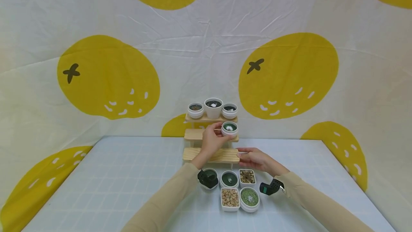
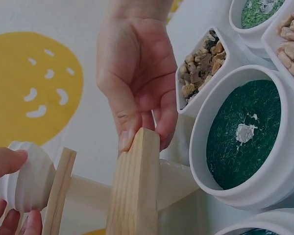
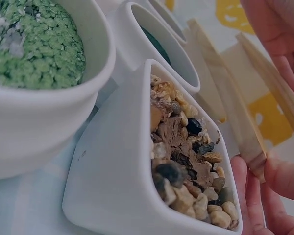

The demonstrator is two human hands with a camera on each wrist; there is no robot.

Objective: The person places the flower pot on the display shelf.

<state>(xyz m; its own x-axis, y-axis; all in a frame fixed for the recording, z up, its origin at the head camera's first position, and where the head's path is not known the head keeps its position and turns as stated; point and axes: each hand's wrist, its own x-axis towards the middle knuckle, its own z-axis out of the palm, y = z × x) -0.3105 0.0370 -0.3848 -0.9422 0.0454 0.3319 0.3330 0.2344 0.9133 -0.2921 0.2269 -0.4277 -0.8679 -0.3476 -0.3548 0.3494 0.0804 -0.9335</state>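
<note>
My left hand (image 1: 212, 142) grips a small round white pot (image 1: 229, 129) with a dark green filling and a white patch on top, over the right end of the middle step (image 1: 194, 134) of a wooden stand. In the left wrist view the thumb and fingers (image 2: 8, 164) lie around the ribbed side of this pot (image 2: 32, 177). My right hand (image 1: 255, 159) pinches the right end of the lowest step (image 1: 209, 156) between thumb and fingers. Close by the right hand is a square pot of pebbles (image 3: 191, 161).
On the top step stand a brown-topped pot (image 1: 195, 110), a taller pot (image 1: 213, 109) and another small pot (image 1: 229, 111). In front are green-filled pots (image 1: 229, 179), a square pot of pale stones (image 1: 230, 199) and a light-green pot (image 1: 249, 199). A patterned cloth (image 1: 199, 64) hangs behind.
</note>
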